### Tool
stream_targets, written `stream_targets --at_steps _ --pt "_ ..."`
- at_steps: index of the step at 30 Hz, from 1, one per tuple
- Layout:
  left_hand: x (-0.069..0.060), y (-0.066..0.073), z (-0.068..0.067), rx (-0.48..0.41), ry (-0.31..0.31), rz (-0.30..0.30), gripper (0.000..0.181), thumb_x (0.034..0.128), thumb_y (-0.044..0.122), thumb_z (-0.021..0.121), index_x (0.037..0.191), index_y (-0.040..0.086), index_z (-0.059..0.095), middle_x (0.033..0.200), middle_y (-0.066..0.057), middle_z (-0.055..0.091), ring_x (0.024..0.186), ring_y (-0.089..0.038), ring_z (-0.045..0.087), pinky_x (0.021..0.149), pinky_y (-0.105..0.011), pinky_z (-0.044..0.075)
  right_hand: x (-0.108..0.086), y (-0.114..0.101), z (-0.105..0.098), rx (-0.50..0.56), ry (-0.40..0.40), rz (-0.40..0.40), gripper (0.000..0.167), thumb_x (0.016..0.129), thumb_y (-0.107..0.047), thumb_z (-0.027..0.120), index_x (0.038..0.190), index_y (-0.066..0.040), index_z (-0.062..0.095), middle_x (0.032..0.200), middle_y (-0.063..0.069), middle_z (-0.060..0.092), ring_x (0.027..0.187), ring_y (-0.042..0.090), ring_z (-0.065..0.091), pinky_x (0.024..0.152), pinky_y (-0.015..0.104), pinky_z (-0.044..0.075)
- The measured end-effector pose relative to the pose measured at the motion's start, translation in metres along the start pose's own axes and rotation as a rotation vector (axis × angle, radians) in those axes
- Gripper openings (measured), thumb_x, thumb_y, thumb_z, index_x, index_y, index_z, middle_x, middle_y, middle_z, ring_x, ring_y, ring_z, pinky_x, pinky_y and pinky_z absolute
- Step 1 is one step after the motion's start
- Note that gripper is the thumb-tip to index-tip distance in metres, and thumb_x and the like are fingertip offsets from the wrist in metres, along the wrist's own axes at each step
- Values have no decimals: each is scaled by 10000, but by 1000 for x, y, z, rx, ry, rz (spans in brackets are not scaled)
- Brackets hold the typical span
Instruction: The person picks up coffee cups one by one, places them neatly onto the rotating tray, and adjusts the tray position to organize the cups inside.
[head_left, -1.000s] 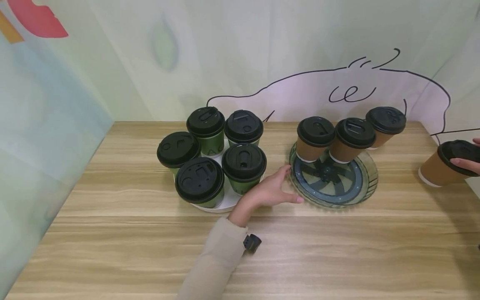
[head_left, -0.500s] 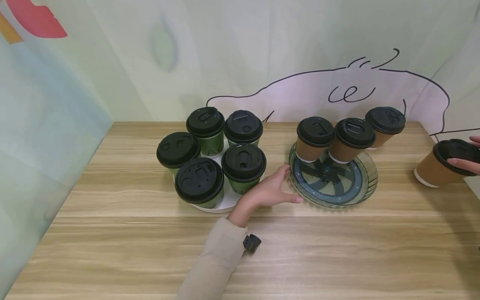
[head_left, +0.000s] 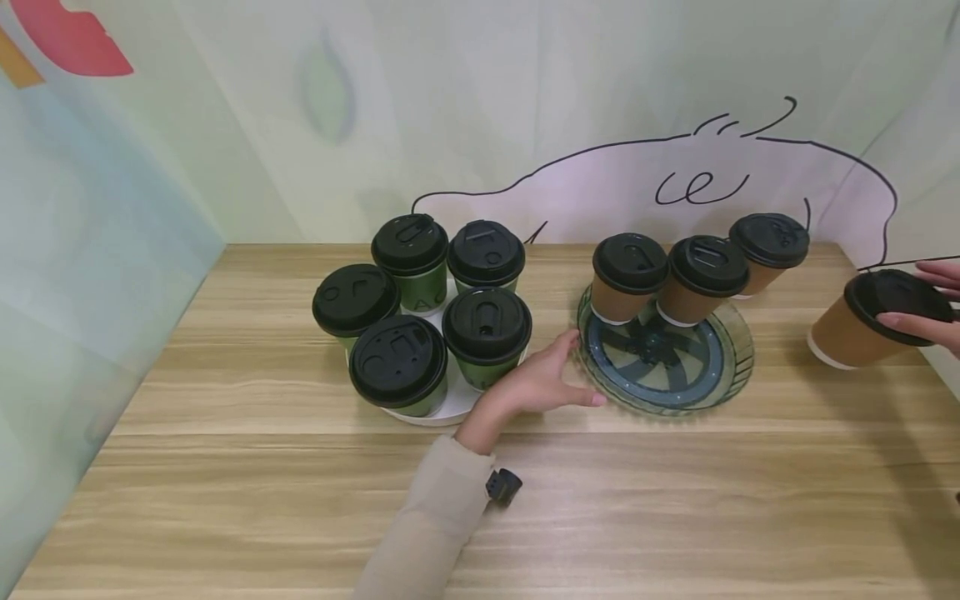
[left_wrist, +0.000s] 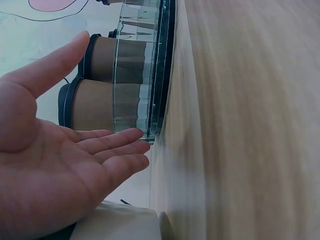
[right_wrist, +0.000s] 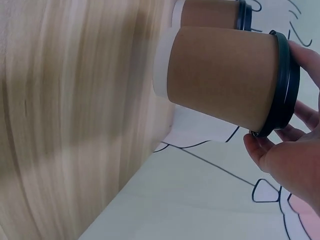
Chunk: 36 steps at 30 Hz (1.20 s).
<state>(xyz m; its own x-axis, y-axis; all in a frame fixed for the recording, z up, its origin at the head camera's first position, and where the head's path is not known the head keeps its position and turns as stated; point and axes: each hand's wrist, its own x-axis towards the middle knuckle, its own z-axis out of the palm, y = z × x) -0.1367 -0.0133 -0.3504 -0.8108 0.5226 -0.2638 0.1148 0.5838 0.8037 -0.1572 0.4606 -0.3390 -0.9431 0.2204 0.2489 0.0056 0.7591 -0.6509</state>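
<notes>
My right hand [head_left: 937, 304] holds a brown paper cup [head_left: 858, 333] by its black lid [right_wrist: 287, 82], thumb and fingers around the lid's edge. In the right wrist view the cup is slightly tilted, and whether its base touches the table is hard to tell. My left hand [head_left: 551, 379] lies with straight, spread fingers at the left side of a clear ribbed round tray [head_left: 738, 387]; its fingertips reach the tray's wall. Two lidded brown cups, one left [head_left: 618, 302] and one right [head_left: 682, 302], stand in the tray's back part. Another brown cup [head_left: 765, 275] stands behind them.
Several green cups with black lids, the front one [head_left: 397, 358] among them, crowd a white round tray [head_left: 450, 408] left of my left hand. My sleeve [head_left: 427, 517] crosses the wooden table [head_left: 637, 517]. A printed backdrop [head_left: 480, 108] rises behind the table's far edge.
My right hand has carried the brown cup leftward, nearer the clear tray, and slightly toward the back. The left hand and the other cups stay where they were.
</notes>
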Motion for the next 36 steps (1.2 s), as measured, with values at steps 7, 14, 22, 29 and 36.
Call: stream_targets --at_steps 7,14,22,29,36 --pt "0 -2 1 1 1 5 931 792 322 712 1463 65 120 1477 -126 236 1329 -233 256 1068 -363 243 2 -2 5 -11 -35 4 759 803 -203 688 1433 -298 277 1436 -121 308 1254 -11 253 1038 206 183" --pt "0 -1 1 8 3 6 931 790 329 712 1463 68 124 1476 -127 238 1327 -236 261 1067 -363 246 5 3 8 6 -34 -37 750 789 -163 708 1420 -280 319 1393 -155 360 1217 -38 291 989 140 215" --pt "0 -1 1 5 2 11 921 795 317 710 1461 60 127 1478 -123 236 1330 -227 256 1069 -356 243 4 -15 11 46 -22 -136 734 760 -60 716 1399 -202 384 1357 -39 429 1153 -11 366 890 59 263" --pt "0 -1 1 15 4 17 918 794 315 711 1457 45 137 1480 -121 231 1333 -225 247 1073 -349 232 -25 -84 11 -11 -112 -166 707 835 -95 650 1440 -128 284 1439 138 312 1309 89 260 1003 119 208" --pt "1 -1 1 14 -7 19 917 796 309 710 1456 41 133 1482 -121 225 1335 -224 242 1076 -345 225 -33 -106 11 44 -136 -213 717 778 -24 694 1402 -49 342 1107 -282 391 1041 -113 325 807 -14 241"
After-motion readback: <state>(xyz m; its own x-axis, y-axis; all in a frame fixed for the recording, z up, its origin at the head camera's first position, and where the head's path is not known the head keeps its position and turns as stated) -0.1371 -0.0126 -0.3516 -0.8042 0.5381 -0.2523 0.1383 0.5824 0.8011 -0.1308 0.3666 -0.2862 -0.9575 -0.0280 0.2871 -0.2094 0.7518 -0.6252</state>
